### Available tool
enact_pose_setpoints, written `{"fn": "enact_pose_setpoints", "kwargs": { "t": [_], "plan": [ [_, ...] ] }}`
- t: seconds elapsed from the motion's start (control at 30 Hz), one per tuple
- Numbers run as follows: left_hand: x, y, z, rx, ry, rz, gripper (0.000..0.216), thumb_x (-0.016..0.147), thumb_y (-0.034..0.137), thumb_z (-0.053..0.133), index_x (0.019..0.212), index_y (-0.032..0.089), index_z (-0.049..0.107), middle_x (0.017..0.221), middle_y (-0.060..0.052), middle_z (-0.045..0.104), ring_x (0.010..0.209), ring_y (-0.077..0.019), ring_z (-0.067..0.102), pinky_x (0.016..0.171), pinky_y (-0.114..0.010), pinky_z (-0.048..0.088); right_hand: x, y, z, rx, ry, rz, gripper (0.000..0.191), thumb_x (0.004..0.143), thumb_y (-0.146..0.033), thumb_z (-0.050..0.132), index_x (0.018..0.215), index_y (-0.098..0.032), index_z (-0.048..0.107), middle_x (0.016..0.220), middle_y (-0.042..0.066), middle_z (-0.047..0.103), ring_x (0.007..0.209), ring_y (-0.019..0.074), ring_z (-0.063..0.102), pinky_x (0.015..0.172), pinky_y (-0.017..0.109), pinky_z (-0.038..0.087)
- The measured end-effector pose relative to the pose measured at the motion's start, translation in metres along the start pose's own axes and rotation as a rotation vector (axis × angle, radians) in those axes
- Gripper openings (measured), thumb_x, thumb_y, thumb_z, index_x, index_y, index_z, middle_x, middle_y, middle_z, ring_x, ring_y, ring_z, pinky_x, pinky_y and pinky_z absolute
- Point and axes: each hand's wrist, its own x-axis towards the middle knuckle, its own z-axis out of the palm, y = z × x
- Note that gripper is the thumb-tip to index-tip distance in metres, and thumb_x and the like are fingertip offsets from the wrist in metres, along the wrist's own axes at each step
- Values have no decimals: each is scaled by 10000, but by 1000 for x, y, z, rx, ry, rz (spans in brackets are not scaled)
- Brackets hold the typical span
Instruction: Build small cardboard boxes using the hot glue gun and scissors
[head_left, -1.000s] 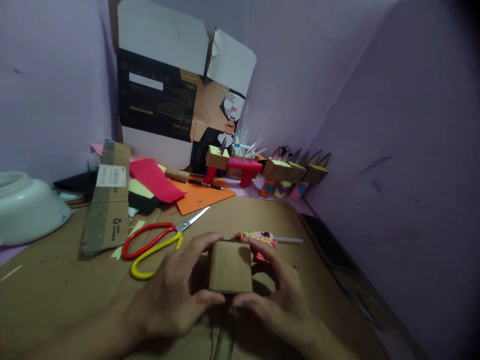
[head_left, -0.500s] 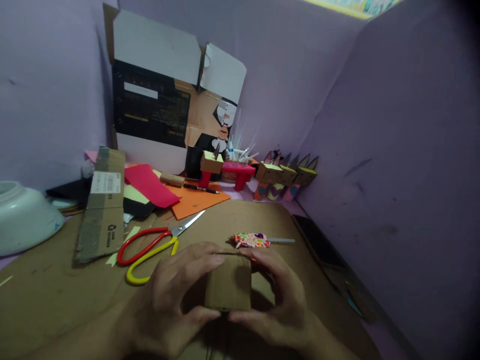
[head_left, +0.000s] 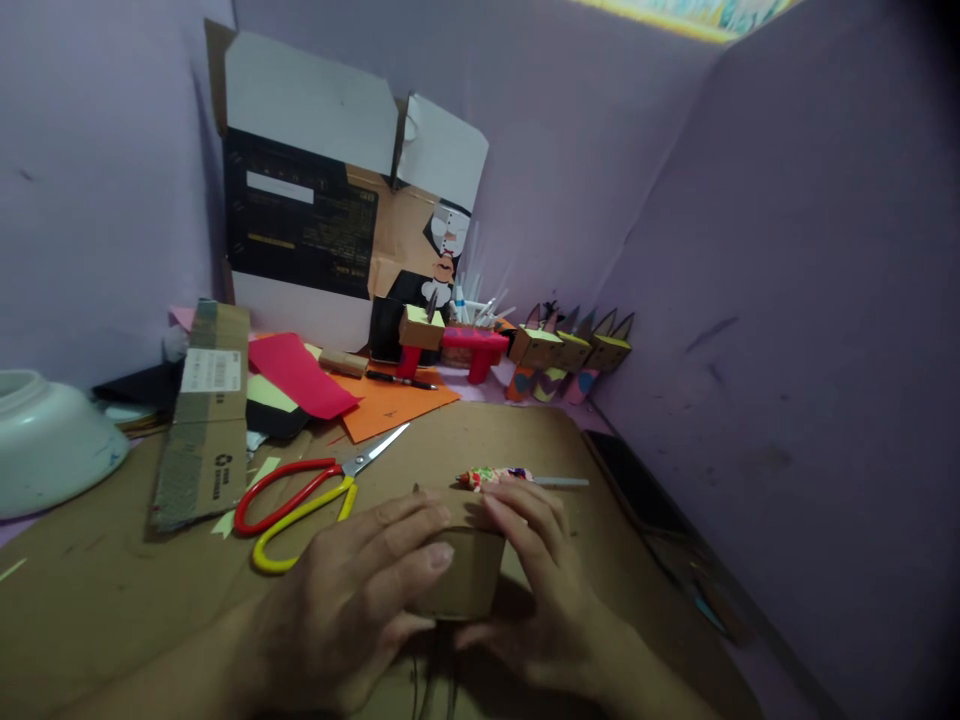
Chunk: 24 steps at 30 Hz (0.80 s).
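A small brown cardboard piece (head_left: pixel 465 575), folded into a box-like shape, sits low over the big cardboard sheet (head_left: pixel 97 600) that covers the table. My left hand (head_left: pixel 352 610) lies over its left side and top with the fingers pressed flat. From the right, my right hand (head_left: pixel 540 590) grips it, fingers curled over the top edge. Only the front face of the piece shows between the hands. Just behind my fingers lies a cutter with a flowery handle (head_left: pixel 499 477).
Red and yellow scissors (head_left: pixel 300 495) lie to the left, a taped cardboard strip (head_left: pixel 202 415) and a white bowl (head_left: pixel 45 440) beyond them. Coloured paper (head_left: pixel 390 395), small cardboard figures (head_left: pixel 574 350), a pen holder and an unfolded carton (head_left: pixel 315 210) stand at the back. Purple walls close in on the right.
My fingers have closed over the top of the cardboard piece, hiding most of it. The piece now sits lower and flatter than before.
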Motion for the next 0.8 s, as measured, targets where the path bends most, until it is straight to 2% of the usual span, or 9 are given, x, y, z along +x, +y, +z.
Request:
{"fn": "enact_pose_setpoints", "kwargs": {
  "t": [0.1, 0.2, 0.3, 0.4, 0.47, 0.57, 0.67, 0.8],
  "plan": [
    [-1, 4, 1, 47, -52, -13, 616, 760, 37, 530, 1323, 196, 339, 1246, -146, 599, 1322, -244, 385, 1043, -457, 410, 1, 0, 0, -29, -5, -59, 722, 771, -483, 644, 1329, -109, 380, 1182, 166, 552, 1148, 303, 479, 975, 477, 440],
    [-4, 9, 2, 81, -75, -9, 490, 771, 16, 502, 1198, 256, 476, 1245, -83, 610, 1328, -237, 376, 1055, -442, 398, 0, -1, 0, -72, 112, -137, 431, 801, -300, 625, 1184, -135, 516, 1047, 119, 611, 1038, 249, 536, 952, 423, 461],
    [-9, 13, 4, 18, -10, -76, 496, 791, 96, 543, 1229, 313, 462, 1298, -38, 564, 1301, -241, 414, 1076, -440, 376, -2, -1, 0, -144, 208, -173, 319, 792, -212, 604, 1106, -163, 577, 993, 94, 625, 1000, 233, 552, 969, 417, 453],
    [-10, 14, 3, -94, 140, -359, 598, 828, 332, 566, 1364, 310, 302, 1427, -77, 398, 1323, -305, 361, 1086, -500, 338, -5, 1, 0, -191, 212, -170, 330, 773, -198, 616, 1101, -172, 595, 984, 83, 639, 1002, 232, 558, 985, 412, 445],
    [-8, 10, 0, -202, 179, -575, 652, 832, 427, 540, 1396, 288, 243, 1447, -106, 344, 1326, -337, 336, 1079, -527, 325, -4, 1, 0, -207, 207, -189, 315, 775, -192, 620, 1089, -185, 609, 949, 66, 661, 994, 219, 563, 1007, 396, 427],
    [0, 2, -3, -488, 120, -830, 565, 819, 464, 548, 1317, 259, 377, 1349, -119, 465, 1237, -328, 453, 1003, -477, 426, -1, 0, -3, -223, 180, -231, 271, 798, -143, 609, 1058, -217, 632, 881, 23, 703, 962, 180, 579, 1066, 359, 367],
    [9, -5, -2, -839, 89, -1008, 509, 806, 523, 550, 1204, 210, 495, 1219, -125, 575, 1161, -296, 532, 943, -421, 471, 5, -4, -8, -224, 101, -287, 259, 851, -113, 565, 1069, -229, 643, 888, -12, 740, 965, 149, 601, 1113, 332, 309],
    [17, -6, 1, -1050, 27, -1199, 525, 738, 557, 616, 1106, 184, 581, 1096, -102, 645, 1037, -267, 601, 876, -386, 486, 12, -9, -13, -189, 27, -386, 203, 888, -141, 558, 1023, -250, 664, 886, -69, 764, 934, 105, 641, 1162, 311, 236]
  ]
}}
